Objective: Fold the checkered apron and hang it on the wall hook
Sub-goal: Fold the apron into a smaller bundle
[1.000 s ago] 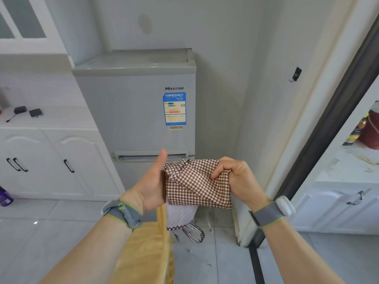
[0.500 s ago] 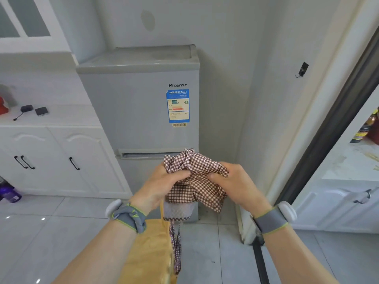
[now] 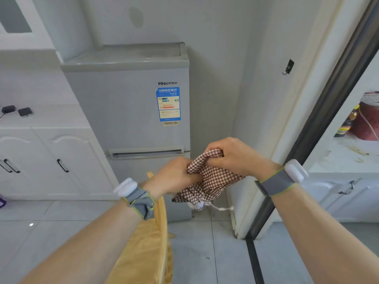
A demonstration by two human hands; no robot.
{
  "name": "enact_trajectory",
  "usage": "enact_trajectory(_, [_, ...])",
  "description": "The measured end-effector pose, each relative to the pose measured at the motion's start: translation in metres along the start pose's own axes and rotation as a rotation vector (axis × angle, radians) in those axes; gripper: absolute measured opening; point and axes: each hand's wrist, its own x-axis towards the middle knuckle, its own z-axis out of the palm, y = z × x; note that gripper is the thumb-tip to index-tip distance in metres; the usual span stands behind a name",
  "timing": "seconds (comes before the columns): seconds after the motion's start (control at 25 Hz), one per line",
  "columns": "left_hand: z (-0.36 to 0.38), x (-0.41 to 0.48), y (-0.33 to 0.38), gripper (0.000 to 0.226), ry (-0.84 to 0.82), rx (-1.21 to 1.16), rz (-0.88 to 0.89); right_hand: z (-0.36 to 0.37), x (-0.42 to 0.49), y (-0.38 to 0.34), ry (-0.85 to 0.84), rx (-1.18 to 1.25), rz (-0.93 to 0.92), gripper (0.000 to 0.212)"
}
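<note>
apron (image 3: 213,177) — bunched in both hands

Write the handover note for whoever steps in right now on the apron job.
Left hand: closed on the checkered apron, gripping its left side.
Right hand: closed on the apron's top edge.
Apron: bunched into a small bundle held in the air between both hands, in front of the fridge; a white string dangles below it.
Wall hook: up and to the right on the wall, bare.
Done: apron gathered, roughly folded.
Left: tidy the fold if needed, find a loop, hang it on the hook.
</note>
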Motion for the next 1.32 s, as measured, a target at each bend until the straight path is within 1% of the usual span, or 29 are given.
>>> enact_trajectory(0.08, [0.009, -0.005, -0.004, 0.021, -0.004, -0.133, -0.116, 0.008, -0.005, -0.001, 0.111, 0.088, -0.008, 0.012])
enact_trajectory(0.16, [0.020, -0.010, -0.005, 0.024, 0.039, -0.294, -0.272, 0.019, -0.009, -0.003, 0.213, 0.076, -0.085, 0.014])
enact_trajectory(0.24, [0.027, -0.008, -0.004, 0.028, 0.136, -0.647, -0.508, 0.033, -0.010, -0.005, 0.280, -0.011, -0.184, 0.021])
enact_trajectory(0.28, [0.027, -0.006, -0.003, 0.025, 0.150, -0.849, -0.602, 0.043, -0.010, -0.007, 0.316, -0.071, -0.221, 0.025])
enact_trajectory(0.32, [0.025, -0.005, -0.002, 0.022, 0.131, -1.033, -0.621, 0.056, -0.012, -0.010, 0.355, -0.121, -0.247, 0.027])
enact_trajectory(0.4, [0.018, -0.011, 0.001, 0.025, 0.031, -1.320, -0.519, 0.080, -0.021, -0.015, 0.448, -0.126, -0.286, 0.026])
enact_trajectory(0.48, [0.010, -0.024, -0.004, 0.034, -0.074, -1.572, -0.344, 0.094, -0.027, -0.015, 0.539, -0.072, -0.325, 0.025])
enact_trajectory(0.56, [0.004, -0.037, -0.007, 0.045, -0.188, -1.717, -0.174, 0.101, -0.027, -0.017, 0.588, -0.042, -0.307, 0.024])
enact_trajectory(0.6, [0.004, -0.040, -0.006, 0.045, -0.204, -1.696, -0.147, 0.102, -0.025, -0.019, 0.589, -0.024, -0.295, 0.022])
enact_trajectory(0.64, [0.006, -0.039, -0.005, 0.041, -0.166, -1.595, -0.194, 0.103, -0.022, -0.022, 0.562, -0.024, -0.305, 0.021])
enact_trajectory(0.68, [0.011, -0.035, -0.005, 0.038, -0.087, -1.472, -0.278, 0.103, -0.021, -0.024, 0.521, -0.019, -0.339, 0.022])
enact_trajectory(0.72, [0.013, -0.032, -0.004, 0.040, 0.035, -1.358, -0.380, 0.101, -0.022, -0.023, 0.491, 0.021, -0.365, 0.024])
enact_trajectory(0.76, [0.015, -0.029, -0.006, 0.039, 0.140, -1.312, -0.442, 0.099, -0.024, -0.020, 0.498, 0.111, -0.342, 0.030])
enact_trajectory(0.8, [0.011, -0.027, -0.010, 0.035, 0.205, -1.318, -0.462, 0.096, -0.029, -0.016, 0.555, 0.269, -0.228, 0.035])
enact_trajectory(0.88, [-0.007, -0.027, -0.016, 0.023, 0.270, -1.393, -0.449, 0.094, -0.042, -0.003, 0.731, 0.677, 0.151, 0.038])
enact_trajectory(0.92, [-0.019, -0.029, -0.018, 0.021, 0.269, -1.438, -0.424, 0.100, -0.045, 0.000, 0.737, 0.801, 0.302, 0.038])
enact_trajectory(0.96, [-0.030, -0.031, -0.018, 0.021, 0.245, -1.485, -0.391, 0.110, -0.046, 0.001, 0.673, 0.826, 0.377, 0.041])
enact_trajectory(1.0, [-0.039, -0.032, -0.017, 0.023, 0.203, -1.521, -0.351, 0.121, -0.045, 0.001, 0.562, 0.815, 0.380, 0.045])
enact_trajectory(1.08, [-0.052, -0.032, -0.012, 0.027, 0.121, -1.523, -0.303, 0.137, -0.034, -0.004, 0.308, 0.845, 0.284, 0.053])
enact_trajectory(1.12, [-0.056, -0.032, -0.012, 0.029, 0.102, -1.510, -0.290, 0.140, -0.026, -0.005, 0.207, 0.851, 0.244, 0.053])
enact_trajectory(1.16, [-0.059, -0.033, -0.012, 0.029, 0.093, -1.505, -0.282, 0.140, -0.020, -0.008, 0.128, 0.847, 0.199, 0.045])
enact_trajectory(1.24, [-0.064, -0.033, -0.015, 0.030, 0.095, -1.509, -0.274, 0.133, -0.012, -0.014, 0.055, 0.802, 0.163, 0.012])
enact_trajectory(1.28, [-0.066, -0.033, -0.017, 0.030, 0.106, -1.509, -0.275, 0.130, -0.009, -0.015, 0.049, 0.833, 0.153, 0.008])
enact_trajectory(1.32, [-0.068, -0.033, -0.021, 0.030, 0.123, -1.509, -0.276, 0.128, -0.008, -0.015, 0.065, 0.896, 0.154, 0.017])
